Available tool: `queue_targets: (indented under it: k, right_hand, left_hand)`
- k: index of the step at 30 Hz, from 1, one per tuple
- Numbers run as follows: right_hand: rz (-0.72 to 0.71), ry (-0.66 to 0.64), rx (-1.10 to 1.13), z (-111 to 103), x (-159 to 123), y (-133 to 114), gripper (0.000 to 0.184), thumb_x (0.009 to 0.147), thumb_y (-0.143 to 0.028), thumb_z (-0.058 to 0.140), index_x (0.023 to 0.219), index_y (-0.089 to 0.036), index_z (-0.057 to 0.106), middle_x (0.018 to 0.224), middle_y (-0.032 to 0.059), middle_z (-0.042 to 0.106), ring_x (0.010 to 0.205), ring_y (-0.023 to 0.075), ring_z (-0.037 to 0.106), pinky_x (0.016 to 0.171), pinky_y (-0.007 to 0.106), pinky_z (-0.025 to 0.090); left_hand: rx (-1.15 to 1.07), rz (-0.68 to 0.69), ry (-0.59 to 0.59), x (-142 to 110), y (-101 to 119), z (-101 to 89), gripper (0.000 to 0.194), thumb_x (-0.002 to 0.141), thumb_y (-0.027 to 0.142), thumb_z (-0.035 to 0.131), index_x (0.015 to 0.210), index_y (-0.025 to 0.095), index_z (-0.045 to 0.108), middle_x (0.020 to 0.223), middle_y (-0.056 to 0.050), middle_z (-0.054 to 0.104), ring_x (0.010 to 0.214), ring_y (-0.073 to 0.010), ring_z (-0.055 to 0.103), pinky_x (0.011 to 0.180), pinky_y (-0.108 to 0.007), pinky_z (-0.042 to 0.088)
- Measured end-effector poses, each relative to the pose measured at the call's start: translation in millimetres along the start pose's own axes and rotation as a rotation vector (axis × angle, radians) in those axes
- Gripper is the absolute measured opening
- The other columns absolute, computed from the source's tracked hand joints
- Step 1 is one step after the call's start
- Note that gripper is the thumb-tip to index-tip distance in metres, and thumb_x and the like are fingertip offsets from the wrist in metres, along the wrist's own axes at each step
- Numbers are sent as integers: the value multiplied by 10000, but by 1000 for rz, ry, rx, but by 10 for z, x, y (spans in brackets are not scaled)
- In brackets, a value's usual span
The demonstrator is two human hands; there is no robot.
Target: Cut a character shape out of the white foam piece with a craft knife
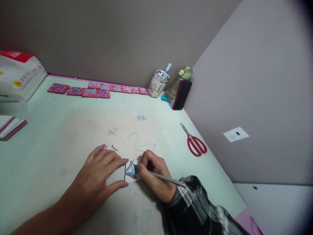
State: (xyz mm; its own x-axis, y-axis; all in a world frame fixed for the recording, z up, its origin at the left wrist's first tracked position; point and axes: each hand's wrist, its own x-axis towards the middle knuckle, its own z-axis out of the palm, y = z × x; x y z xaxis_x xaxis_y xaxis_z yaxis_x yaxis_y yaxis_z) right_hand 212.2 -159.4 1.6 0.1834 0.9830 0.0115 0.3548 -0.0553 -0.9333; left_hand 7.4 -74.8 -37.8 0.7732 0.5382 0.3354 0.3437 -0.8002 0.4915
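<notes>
A small white card with red and blue curved lines and a blue character lies on the table. My left hand spans its left end, with thumb and forefinger pressed on its two corners. A slim grey pen is pinched in my right hand, its dark tip at the blue character. The right fingers cover the card's right end. Just beyond my left fingertips, another white piece with red marks shows in part.
Red-handled scissors lie on the right. At the back stand a marker jar, a green-lidded bottle and a phone. Red lettered cards line the wall. On the left are a white bag and striped cards.
</notes>
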Motion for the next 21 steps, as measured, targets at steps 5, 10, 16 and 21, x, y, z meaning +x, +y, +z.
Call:
queue_targets:
  k: [5,10,16,21]
  right_hand:
    - [4,3,2,3,-4,1,225,832,-243,579,680,-237,414,643,-38,477,595,130,406,573,293,331]
    - [-9,-4,-52,15,-9,26,213,844,-228,573,696,-238,420,660,-31,485,602,137,403,569,300,322]
    - [-23,-47,-89,8,-10,19,212,861,-230,574,709,-237,426,660,-32,487,604,135,402,565,296,311]
    - [-29,-66,-92,1,-8,34,231,881,-235,589,714,-237,429,672,-30,498,616,139,412,569,297,317]
  left_hand:
    - [23,-8,-6,-12,-1,5,402,912,521,724,1237,300,639,1065,10,706,1078,-240,644,1179,-494,263]
    - [25,-17,-7,-9,9,-3,386,926,535,698,1234,309,643,1068,5,711,1076,-237,648,1187,-501,270]
    - [37,-8,5,10,12,1,397,919,550,699,1225,300,655,1071,-1,712,1073,-245,648,1169,-494,294]
    - [20,-11,9,10,25,5,371,926,533,701,1205,295,648,1058,3,705,1057,-241,645,1167,-500,275]
